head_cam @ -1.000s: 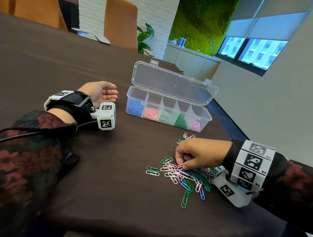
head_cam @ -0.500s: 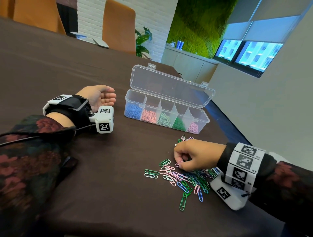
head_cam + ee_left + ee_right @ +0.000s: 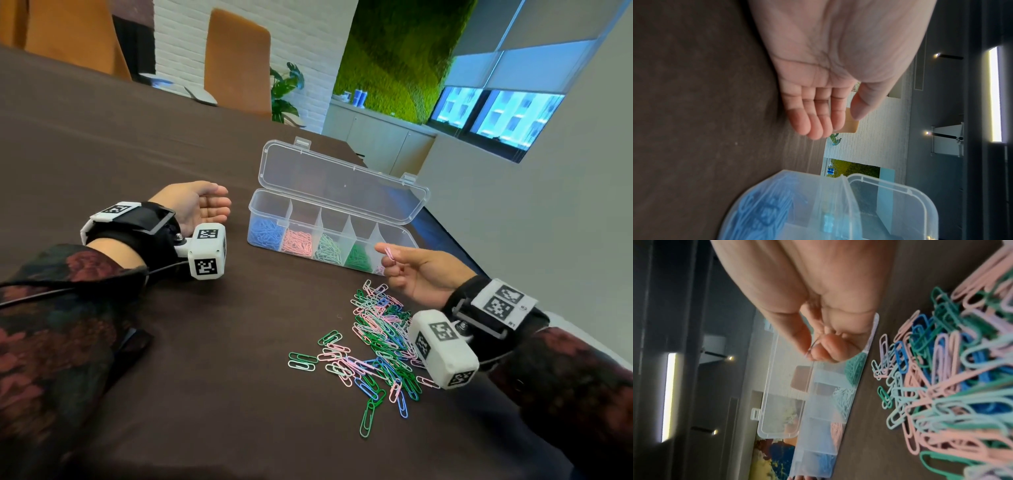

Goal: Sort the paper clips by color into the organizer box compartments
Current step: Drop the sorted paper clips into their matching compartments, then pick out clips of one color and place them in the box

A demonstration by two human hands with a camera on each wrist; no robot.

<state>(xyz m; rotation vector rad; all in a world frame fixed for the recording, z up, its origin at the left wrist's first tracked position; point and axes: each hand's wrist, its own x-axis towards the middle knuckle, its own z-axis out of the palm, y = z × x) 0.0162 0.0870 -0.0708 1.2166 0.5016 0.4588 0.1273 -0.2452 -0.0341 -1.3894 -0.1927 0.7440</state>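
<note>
In the head view, our right hand [image 3: 424,274] is raised off the table [image 3: 171,342], pinching 1 pink paper clip [image 3: 389,254] between thumb and forefinger, just in front of the organizer box [image 3: 267,205] at its 3 o'clock end. Half a second ago this hand was down in the loose pile [image 3: 376,339], fingers curled on the clips; now the pile lies at 6 o'clock from the hand. Our left hand [image 3: 198,205] rests on the table at 9 o'clock from the box, fingers relaxed, holding nothing, as before. The box's lid stands open; 5 compartments hold blue, pink, pale green, green and light pink clips.

In the left wrist view, the left hand [image 3: 828,65] shows a bare palm, the blue compartment [image 3: 766,211] at 6 o'clock.

In the right wrist view, the right hand [image 3: 818,313] pinches the clip, seen as a thin edge, with the box [image 3: 818,426] below and the pile [image 3: 941,386] at 3 o'clock.
</note>
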